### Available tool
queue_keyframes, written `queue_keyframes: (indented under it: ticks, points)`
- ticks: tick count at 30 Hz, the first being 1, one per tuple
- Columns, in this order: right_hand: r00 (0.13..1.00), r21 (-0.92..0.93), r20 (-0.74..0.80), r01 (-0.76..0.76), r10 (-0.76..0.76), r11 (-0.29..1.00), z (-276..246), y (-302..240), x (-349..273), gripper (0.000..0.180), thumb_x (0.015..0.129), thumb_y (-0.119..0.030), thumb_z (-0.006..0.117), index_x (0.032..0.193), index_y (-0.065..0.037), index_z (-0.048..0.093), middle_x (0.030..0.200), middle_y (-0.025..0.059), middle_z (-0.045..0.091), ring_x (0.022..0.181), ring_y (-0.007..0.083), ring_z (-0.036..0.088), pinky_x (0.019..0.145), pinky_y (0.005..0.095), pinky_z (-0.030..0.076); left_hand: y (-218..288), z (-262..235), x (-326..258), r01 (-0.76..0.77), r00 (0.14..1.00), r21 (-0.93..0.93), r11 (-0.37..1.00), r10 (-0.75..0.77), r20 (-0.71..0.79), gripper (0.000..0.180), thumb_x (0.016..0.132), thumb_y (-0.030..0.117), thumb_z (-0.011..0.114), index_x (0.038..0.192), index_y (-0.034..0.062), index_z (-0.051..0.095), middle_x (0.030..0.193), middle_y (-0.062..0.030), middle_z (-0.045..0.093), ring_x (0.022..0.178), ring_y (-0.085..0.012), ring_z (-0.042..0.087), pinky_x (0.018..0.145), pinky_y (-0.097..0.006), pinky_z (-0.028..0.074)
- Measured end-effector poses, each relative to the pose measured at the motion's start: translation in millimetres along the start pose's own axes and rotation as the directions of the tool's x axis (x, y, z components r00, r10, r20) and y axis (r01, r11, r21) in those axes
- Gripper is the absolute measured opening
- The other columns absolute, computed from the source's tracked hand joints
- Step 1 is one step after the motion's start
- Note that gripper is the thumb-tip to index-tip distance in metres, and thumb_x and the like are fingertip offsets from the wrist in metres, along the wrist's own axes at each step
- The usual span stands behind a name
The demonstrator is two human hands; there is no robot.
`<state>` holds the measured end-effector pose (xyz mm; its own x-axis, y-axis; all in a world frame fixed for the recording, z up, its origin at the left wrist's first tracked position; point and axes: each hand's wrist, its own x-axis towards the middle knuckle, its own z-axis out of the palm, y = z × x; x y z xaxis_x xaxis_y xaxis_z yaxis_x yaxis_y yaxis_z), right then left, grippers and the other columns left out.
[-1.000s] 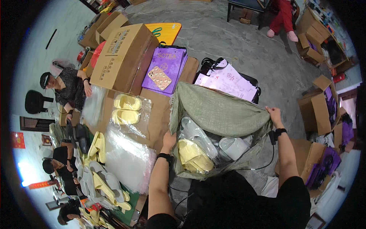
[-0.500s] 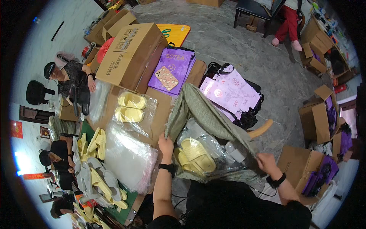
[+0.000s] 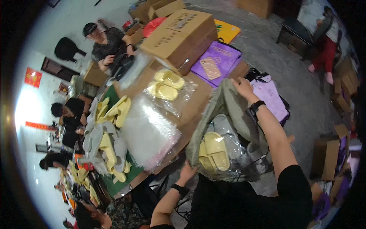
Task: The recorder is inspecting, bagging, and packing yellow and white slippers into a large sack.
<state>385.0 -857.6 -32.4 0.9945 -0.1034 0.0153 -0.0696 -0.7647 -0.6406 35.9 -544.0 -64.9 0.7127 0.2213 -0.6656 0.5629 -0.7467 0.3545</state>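
Grey-green woven sack [image 3: 242, 108] spread between bare left hand [image 3: 188, 171] and bare right hand [image 3: 243, 87]

A grey marbled floor [image 3: 263, 45] stretches across the upper right, beside a tabletop [image 3: 194, 110] with a flat brown surface. Toward the tabletop's far end stands a large rectangular brown cardboard box [image 3: 177, 36], with dark printing on its upper face. The sack is at the tabletop's right edge, in front of the person's black-clothed body, its mouth gaping upward; what bears its weight is hidden.

Left of the sack lies a flat stack of clear plastic bags [image 3: 146, 128], its edge tinged pink. Flat, glossy purple bags [image 3: 228, 57] lie just beside the box, and pale lilac bags [image 3: 268, 93] with black handles show past the sack's far side, partly covered by the right forearm. Beyond the clear stack, a pair of pale yellow slippers [image 3: 166, 84] lies in clear plastic.

Inside the sack, a wrapped pair of yellow slippers [image 3: 216, 150] sits at the left, touching grey slippers [image 3: 225, 128] in clear wrapping.

The right hand's grip is clamped on the sack's far rim, fingers bent over the cloth; the left hand's grip is closed on the near left rim. Smallest is a phone in a pinkish patterned case [image 3: 211, 68], resting on the purple bags.
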Motion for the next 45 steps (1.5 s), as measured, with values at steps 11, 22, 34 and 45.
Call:
queue_keyframes:
  ticks: [11, 22, 34, 45]
  points:
    - [0.976, 0.059, 0.122, -0.188, 0.180, 0.980, 94, 29, 42, 0.063, 0.080, -0.049, 0.052, 0.106, 0.008, 0.051, 0.097, 0.0231, 0.060, 0.090, 0.0353, 0.058, 0.077, 0.0414, 0.044, -69, 94, 10, -0.003, 0.999, -0.533, 0.846, -0.026, -0.047, 0.067, 0.072, 0.028, 0.062, 0.130, 0.0071, 0.035, 0.116, -0.0198, 0.053, 0.106, -0.0314, 0.052, 0.088, -0.038, 0.041]
    - [0.877, -0.439, 0.458, 0.367, -0.147, 0.820, 17, -6, -65, 0.051, 0.074, -0.048, 0.057, 0.086, 0.001, 0.059, 0.078, 0.0204, 0.062, 0.078, 0.0364, 0.060, 0.070, 0.0440, 0.047, -21, 33, 9, 0.317, 0.935, -0.891, 0.324, 0.048, 0.350, 0.038, 0.088, 0.029, 0.049, 0.108, -0.0042, 0.050, 0.091, -0.0150, 0.060, 0.080, -0.0272, 0.061, 0.069, -0.040, 0.049]
    - [0.851, -0.267, -0.453, 0.156, -0.267, 0.951, -12, -121, -71, 0.030, 0.083, -0.034, 0.053, 0.080, -0.004, 0.058, 0.066, 0.0210, 0.057, 0.067, 0.0397, 0.055, 0.058, 0.0460, 0.041, -32, -117, -48, 0.567, 0.616, -0.794, 0.219, 0.527, 0.585, 0.045, 0.095, 0.031, 0.035, 0.123, -0.0039, 0.040, 0.122, -0.0129, 0.049, 0.108, -0.0226, 0.052, 0.091, -0.035, 0.043]
    - [0.805, -0.458, -0.307, 0.342, -0.508, 0.820, -35, -171, -212, 0.041, 0.073, -0.020, 0.063, 0.109, -0.004, 0.051, 0.108, 0.0165, 0.052, 0.099, 0.0326, 0.050, 0.085, 0.0433, 0.039, -49, -126, -22, 0.580, 0.352, -0.577, 0.575, 0.462, 0.814, 0.046, 0.094, 0.029, 0.038, 0.128, -0.0017, 0.032, 0.126, -0.0125, 0.045, 0.112, -0.0244, 0.049, 0.092, -0.038, 0.043]
